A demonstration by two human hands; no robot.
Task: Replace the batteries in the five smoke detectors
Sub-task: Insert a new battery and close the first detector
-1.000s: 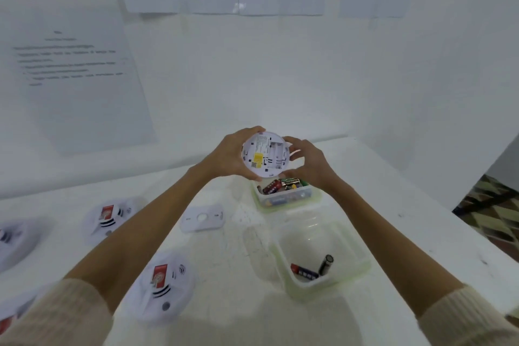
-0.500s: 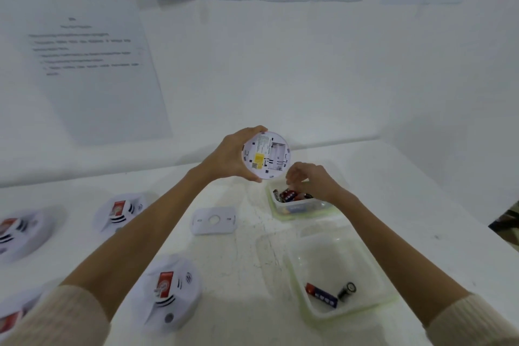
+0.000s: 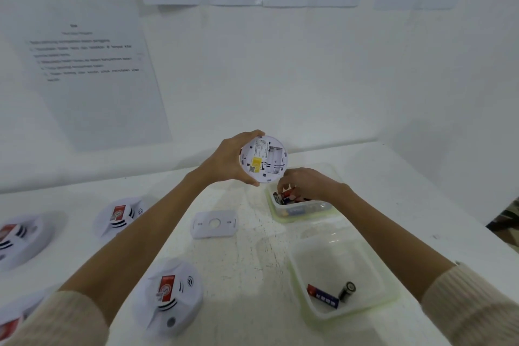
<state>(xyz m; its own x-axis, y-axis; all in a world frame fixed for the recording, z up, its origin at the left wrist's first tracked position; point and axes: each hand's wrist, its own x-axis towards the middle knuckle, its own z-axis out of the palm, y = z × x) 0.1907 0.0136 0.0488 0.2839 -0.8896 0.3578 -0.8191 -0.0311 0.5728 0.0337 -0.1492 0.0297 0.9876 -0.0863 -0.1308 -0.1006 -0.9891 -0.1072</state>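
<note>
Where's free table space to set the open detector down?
Bare strip between the mounting plate and the near tub, in front of the nearest detector. Also the far right table. Crowded at left, with detectors.

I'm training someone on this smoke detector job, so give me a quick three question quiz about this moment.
1. True or false: the battery bay of the held smoke detector is empty.
2. How many batteries lie in the near container?
3. Where is the right hand: A) far container, B) mounting plate, C) near container?

Key: 1 true. 2 two. 3 A; the left hand holds the detector.
</note>
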